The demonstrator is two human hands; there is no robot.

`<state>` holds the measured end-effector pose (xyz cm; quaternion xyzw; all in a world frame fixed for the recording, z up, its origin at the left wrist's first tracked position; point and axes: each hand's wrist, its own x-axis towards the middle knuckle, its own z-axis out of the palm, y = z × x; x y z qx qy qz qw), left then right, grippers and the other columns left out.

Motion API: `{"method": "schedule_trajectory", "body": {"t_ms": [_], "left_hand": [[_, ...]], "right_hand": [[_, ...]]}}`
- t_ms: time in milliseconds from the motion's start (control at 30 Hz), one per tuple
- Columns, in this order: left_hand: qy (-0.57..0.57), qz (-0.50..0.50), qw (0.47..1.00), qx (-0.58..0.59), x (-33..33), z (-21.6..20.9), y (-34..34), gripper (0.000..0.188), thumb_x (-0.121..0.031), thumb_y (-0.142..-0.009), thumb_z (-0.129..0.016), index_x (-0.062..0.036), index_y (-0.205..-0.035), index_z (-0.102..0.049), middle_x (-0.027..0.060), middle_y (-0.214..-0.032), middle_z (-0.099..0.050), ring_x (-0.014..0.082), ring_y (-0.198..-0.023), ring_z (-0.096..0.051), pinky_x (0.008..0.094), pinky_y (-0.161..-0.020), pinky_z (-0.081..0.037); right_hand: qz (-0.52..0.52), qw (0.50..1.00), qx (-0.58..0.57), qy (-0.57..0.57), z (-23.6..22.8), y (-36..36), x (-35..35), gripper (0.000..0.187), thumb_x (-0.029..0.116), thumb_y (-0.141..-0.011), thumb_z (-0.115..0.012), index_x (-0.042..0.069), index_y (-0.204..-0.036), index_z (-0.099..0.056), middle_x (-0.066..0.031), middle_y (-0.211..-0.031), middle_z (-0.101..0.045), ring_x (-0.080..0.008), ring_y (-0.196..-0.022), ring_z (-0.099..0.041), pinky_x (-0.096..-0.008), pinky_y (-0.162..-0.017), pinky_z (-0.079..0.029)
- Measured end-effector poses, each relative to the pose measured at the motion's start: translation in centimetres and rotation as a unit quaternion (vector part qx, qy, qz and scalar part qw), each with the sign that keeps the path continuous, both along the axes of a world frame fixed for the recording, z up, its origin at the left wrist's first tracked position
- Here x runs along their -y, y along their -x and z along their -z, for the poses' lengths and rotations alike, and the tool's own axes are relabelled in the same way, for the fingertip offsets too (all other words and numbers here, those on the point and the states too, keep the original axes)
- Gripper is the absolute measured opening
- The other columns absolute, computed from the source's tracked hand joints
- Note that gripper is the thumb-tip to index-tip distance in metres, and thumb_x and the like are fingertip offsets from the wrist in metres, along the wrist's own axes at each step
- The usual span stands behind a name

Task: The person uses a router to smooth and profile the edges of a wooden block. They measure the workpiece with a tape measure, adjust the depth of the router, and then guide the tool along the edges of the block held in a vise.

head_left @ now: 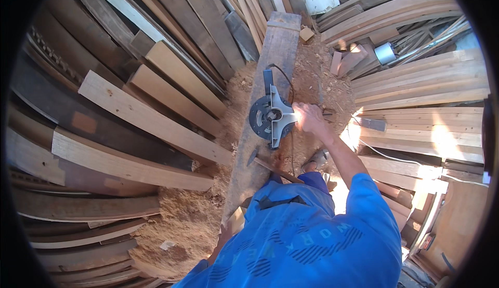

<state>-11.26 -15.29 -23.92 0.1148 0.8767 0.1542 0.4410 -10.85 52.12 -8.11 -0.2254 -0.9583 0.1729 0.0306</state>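
My right hand [309,118] is closed on the side of a corded power tool [280,127] that looks like a router, with a round black base and a grey three-armed frame. The tool rests over a long, worn plank [279,41] that runs away from me. A hammer [278,169] with a wooden handle lies across the plank between the tool and my body. My left hand [226,232] is low beside my left hip, mostly hidden by my blue shirt. Close to it is a pale piece of wood [237,220]; whether the hand grips it I cannot tell.
Stacked boards [150,116] fan out along the left, and more timber [421,80] lies to the right. Sawdust [187,220] covers the floor around the plank. A white cable [390,155] runs over the boards at right, near a metal cylinder [385,53].
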Motion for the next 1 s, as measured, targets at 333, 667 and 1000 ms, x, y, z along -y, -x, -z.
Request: {"method": "schedule_trajectory", "body": {"t_ms": [333,667,1000], "left_hand": [[0.012,0.113,0.993,0.043,-11.1,-10.2,10.0,0.077,-0.032,-0.067,-0.088,-0.0050,-0.133,-0.061,0.0204,-0.111,-0.074,0.0393,-0.106,-0.071,0.0444,-0.093,-0.056],[-0.272,-0.048,0.961,-0.016,-30.7,-12.0,20.4,0.063,-0.020,-0.079,-0.076,0.0039,-0.131,-0.050,0.0222,-0.122,-0.065,0.0317,-0.112,-0.066,0.0424,-0.095,-0.054],[-0.184,0.046,0.981,0.045,-45.7,-10.4,22.3,0.064,-0.028,-0.083,-0.068,-0.0034,-0.139,-0.049,0.0195,-0.123,-0.065,0.0329,-0.108,-0.068,0.0418,-0.091,-0.055]], "right_hand": [[0.037,0.995,-0.055,0.079,-0.7,-0.4,0.5,0.020,0.011,-0.077,-0.067,0.004,-0.095,-0.064,-0.0234,-0.080,-0.070,-0.0453,-0.080,-0.068,-0.0546,-0.069,-0.053],[0.123,0.990,0.011,0.069,-3.1,-0.6,1.1,0.023,0.017,-0.074,-0.072,0.005,-0.092,-0.066,-0.0225,-0.086,-0.071,-0.0446,-0.083,-0.069,-0.0546,-0.075,-0.055],[0.211,0.967,0.145,0.013,-8.0,-8.8,2.0,0.021,0.011,-0.070,-0.067,0.004,-0.089,-0.065,-0.0243,-0.082,-0.070,-0.0453,-0.083,-0.069,-0.0540,-0.073,-0.054]]}}
